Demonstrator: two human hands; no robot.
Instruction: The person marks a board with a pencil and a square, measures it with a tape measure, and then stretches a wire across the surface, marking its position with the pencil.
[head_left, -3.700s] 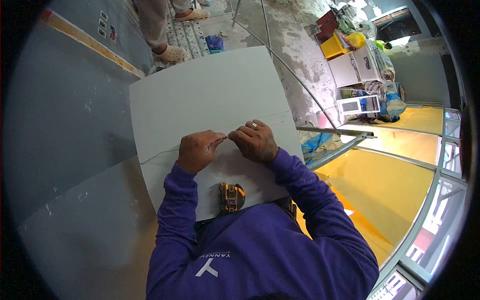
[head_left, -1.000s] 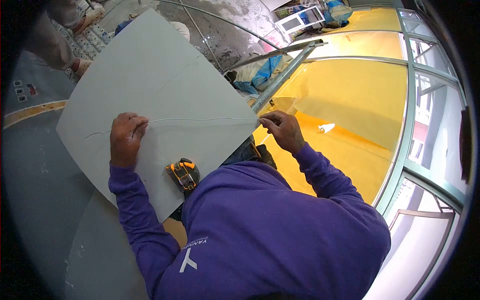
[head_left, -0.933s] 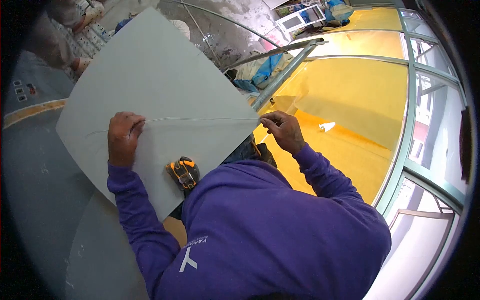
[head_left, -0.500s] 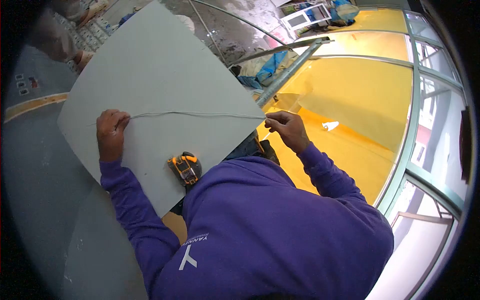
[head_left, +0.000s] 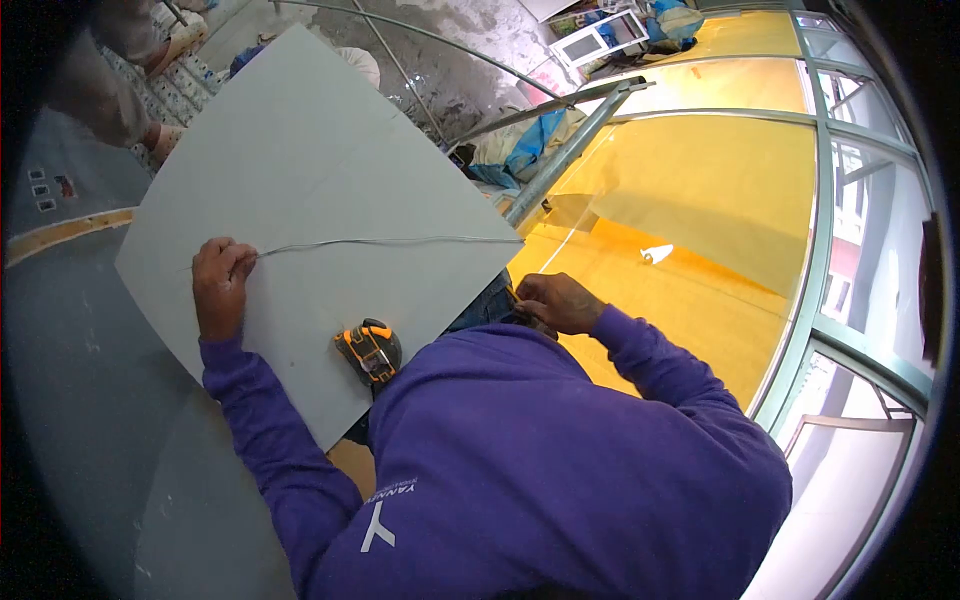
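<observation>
A thin pale wire point(head_left: 370, 241) stretches across a large light grey board point(head_left: 300, 130). My left hand point(head_left: 220, 285) is closed on the wire's left part, near the board's left side. The wire's right end lies by the board's right corner, free of my right hand. My right hand point(head_left: 558, 303) is at my waist, its fingers closed by an orange-edged item point(head_left: 513, 294) near my trouser pocket; what they grip is too small to make out. An orange and black tape measure point(head_left: 370, 350) rests on the board's near edge, against my purple top.
Another person's legs point(head_left: 125, 85) show at the upper left. A metal pole point(head_left: 570, 155) runs beyond the board's right side. Yellow sheeting point(head_left: 700, 190) and a green window frame point(head_left: 822, 240) are on the right. A white frame point(head_left: 600, 40) lies at the top.
My right hand has let go of the wire's right end and moved down to my waist. The wire lies on the board, and my left hand still holds it.
</observation>
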